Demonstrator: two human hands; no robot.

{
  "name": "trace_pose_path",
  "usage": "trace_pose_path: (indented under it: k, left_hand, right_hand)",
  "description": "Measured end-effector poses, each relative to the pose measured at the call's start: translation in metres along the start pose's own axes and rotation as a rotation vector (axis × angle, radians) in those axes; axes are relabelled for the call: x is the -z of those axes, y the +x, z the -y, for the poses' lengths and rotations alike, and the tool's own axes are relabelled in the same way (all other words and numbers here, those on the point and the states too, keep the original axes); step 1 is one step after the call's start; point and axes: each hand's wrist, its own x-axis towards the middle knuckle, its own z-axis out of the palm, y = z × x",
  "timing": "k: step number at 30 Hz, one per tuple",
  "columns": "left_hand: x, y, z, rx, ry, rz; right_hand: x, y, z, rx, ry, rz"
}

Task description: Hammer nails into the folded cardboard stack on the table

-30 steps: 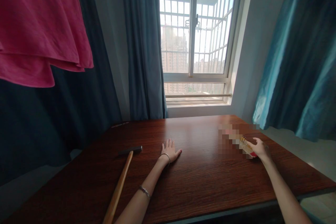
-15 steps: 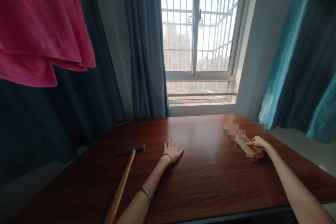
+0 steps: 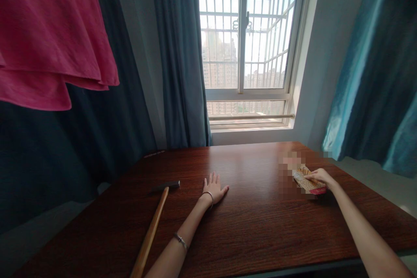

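My left hand (image 3: 214, 190) lies flat on the dark brown wooden table (image 3: 247, 226), fingers spread, with nothing in it. To its left rests a hammer (image 3: 153, 234) with a dark head and a long wooden handle that runs out of the bottom of the view. Over at the right, my right hand (image 3: 322, 177) grips a tan, patterned packet (image 3: 308, 180) with a pink-red edge, thumb or finger on its upper face. Blurred blocks cover part of the packet and the area left of it, so its contents and kind cannot be made out.
A pink cloth (image 3: 55, 39) hangs at the upper left before blue curtains (image 3: 182, 61). Behind the table's far edge stands a barred window (image 3: 241, 91). Another blue curtain (image 3: 368, 78) hangs at the right, beyond the table's side edge.
The packet in my right hand has shifted slightly up and left, with its tilt a little changed. My left hand and the hammer stay where they were.
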Motion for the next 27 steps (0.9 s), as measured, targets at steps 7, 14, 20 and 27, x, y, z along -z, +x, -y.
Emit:
trace_pose_path:
  k: [7, 14, 20, 27]
  left_hand:
    - [-0.004, 0.001, 0.002, -0.001, 0.012, -0.017]
    - [-0.005, 0.006, 0.004, -0.020, -0.023, 0.023]
    - [0.022, -0.001, 0.030, -0.039, -0.105, 0.029]
    - [0.070, -0.062, 0.090, 0.146, 0.182, -0.228]
  right_hand:
    - [-0.002, -0.006, -0.003, -0.151, 0.259, 0.185]
    - [-0.023, -0.019, 0.022, -0.166, 0.439, 0.393]
    - [-0.089, -0.035, 0.079, -0.028, 0.431, 0.564]
    - [-0.202, -0.068, 0.148, 0.161, 0.311, 0.732]
